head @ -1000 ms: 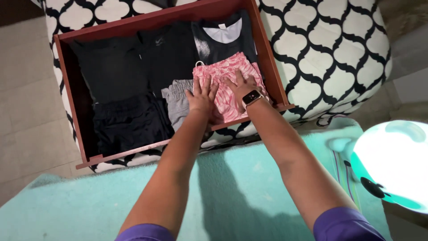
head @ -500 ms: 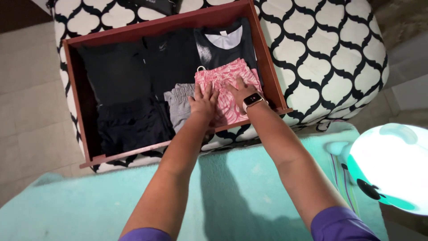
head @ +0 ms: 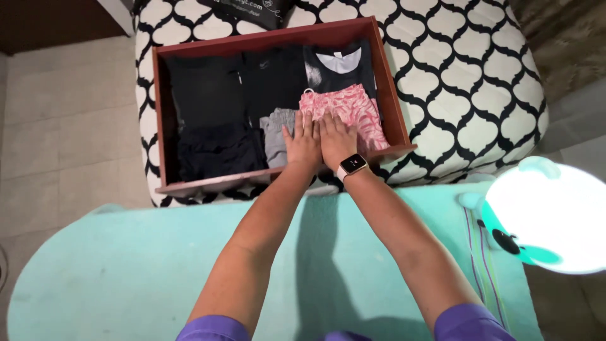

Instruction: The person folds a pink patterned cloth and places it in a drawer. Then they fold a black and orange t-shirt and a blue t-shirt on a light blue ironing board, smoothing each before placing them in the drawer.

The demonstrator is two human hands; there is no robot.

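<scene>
Both hands, left hand (head: 303, 142) and right hand (head: 336, 139), lie flat side by side with no grip closed, fingers spread, pressing the folded pink patterned garment (head: 353, 113) at the four o'clock corner of the red-brown drawer (head: 158, 126), beside a grey garment (head: 274, 136).

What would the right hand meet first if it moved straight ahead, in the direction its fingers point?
The right hand already lies on the pink patterned garment; beyond that, probably the dark top with a white neckline.
</scene>
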